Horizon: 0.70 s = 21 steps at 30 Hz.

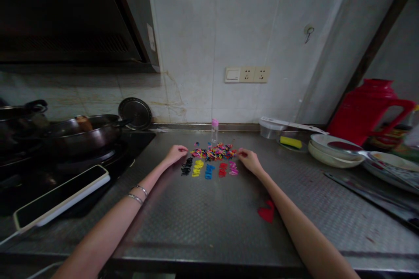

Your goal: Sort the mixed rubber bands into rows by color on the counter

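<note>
A loose heap of small multicoloured rubber bands [216, 152] lies on the metal counter [196, 218]. In front of it are separate groups sorted by colour: black bands [187, 167], yellow bands [197, 168], blue bands [209, 171], red bands [222, 169] and pink bands [233, 168]. My left hand [176, 154] is closed at the heap's left edge, just above the black group. At the right edge, my right hand [250, 160] has its fingers pinched together. Whatever either hand holds is too small to make out. Behind the heap stands a small clear bottle [214, 133] with a pink cap.
A phone [62, 196] lies by the stove at left, with a pan [88, 133] behind it. To the right are a yellow sponge [290, 142], stacked bowls [334, 157], a knife [369, 196] and a red thermos [366, 113]. A red scrap [266, 212] lies beside my right forearm.
</note>
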### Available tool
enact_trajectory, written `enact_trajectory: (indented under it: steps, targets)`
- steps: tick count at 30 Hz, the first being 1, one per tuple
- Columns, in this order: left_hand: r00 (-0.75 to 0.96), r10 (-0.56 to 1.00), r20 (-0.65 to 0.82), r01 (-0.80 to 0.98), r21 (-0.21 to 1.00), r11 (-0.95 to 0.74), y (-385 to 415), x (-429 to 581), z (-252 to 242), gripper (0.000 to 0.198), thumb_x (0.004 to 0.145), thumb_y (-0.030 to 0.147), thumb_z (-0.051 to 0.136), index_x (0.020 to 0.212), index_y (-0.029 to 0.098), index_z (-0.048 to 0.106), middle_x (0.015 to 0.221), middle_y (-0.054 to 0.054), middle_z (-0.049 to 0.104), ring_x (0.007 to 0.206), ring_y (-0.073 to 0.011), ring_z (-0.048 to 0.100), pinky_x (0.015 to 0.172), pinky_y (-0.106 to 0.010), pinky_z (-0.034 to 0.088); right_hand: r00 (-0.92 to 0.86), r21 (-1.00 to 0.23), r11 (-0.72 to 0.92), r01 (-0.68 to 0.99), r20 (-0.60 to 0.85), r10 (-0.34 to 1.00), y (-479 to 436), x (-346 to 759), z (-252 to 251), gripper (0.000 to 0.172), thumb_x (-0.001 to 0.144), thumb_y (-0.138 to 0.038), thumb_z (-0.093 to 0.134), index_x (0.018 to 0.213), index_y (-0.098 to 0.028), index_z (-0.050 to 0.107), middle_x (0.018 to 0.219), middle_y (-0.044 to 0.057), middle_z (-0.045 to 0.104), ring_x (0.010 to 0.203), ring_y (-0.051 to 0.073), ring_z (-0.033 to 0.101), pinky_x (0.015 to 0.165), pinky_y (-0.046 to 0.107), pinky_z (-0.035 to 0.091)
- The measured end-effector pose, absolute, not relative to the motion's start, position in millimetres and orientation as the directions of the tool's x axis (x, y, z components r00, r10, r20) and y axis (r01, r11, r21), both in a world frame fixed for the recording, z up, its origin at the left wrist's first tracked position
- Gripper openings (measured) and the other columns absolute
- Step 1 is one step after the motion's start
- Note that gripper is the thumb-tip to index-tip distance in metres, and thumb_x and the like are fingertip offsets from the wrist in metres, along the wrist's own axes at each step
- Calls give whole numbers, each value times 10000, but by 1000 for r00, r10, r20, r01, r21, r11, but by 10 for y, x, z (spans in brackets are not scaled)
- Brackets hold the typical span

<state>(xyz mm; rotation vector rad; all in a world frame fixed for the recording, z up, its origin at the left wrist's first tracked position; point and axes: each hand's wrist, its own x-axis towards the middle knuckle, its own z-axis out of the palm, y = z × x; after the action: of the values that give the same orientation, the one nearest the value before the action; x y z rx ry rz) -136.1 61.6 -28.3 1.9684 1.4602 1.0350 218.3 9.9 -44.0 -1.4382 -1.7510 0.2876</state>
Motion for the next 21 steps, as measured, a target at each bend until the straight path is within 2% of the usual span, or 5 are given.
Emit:
enact_trajectory:
  steps: [5, 11, 14, 21]
  targets:
    - [298, 897, 325, 670, 598, -439, 525, -1278, -188, 258, 627, 253, 567, 830, 167, 700, 708, -37, 633, 674, -161, 538, 643, -243, 390, 9, -631, 305, 714, 443, 897, 75, 2179, -441, 261, 682, -229, 441, 787, -155, 668, 682, 29, 640, 617, 131, 551, 604, 223, 411]
    - [314, 890, 331, 754, 482, -445, 469, -1214, -177, 245, 678, 284, 534, 830, 198, 706, 764, -47, 627, 707, -166, 529, 657, -244, 375, -4, -621, 311, 719, 444, 896, 61, 2162, -447, 251, 668, -192, 444, 787, -160, 662, 720, 29, 651, 639, 129, 564, 612, 214, 412]
    - [309, 888, 339, 766, 465, -444, 494, -1210, -204, 255, 697, 312, 519, 823, 193, 705, 783, -57, 632, 727, -175, 536, 663, -248, 377, -12, -613, 322, 721, 453, 891, 58, 2153, -448, 256, 665, -181, 439, 783, -160, 665, 718, 29, 651, 638, 129, 565, 618, 215, 412]
    - [293, 878, 378, 728, 507, -461, 489, -1166, -175, 233, 698, 306, 523, 765, 170, 700, 786, -64, 649, 761, -189, 556, 697, -260, 393, -11, -606, 306, 734, 439, 898, 41, 2146, -421, 259, 655, -171, 452, 795, -167, 671, 729, 28, 652, 648, 133, 565, 627, 222, 416]
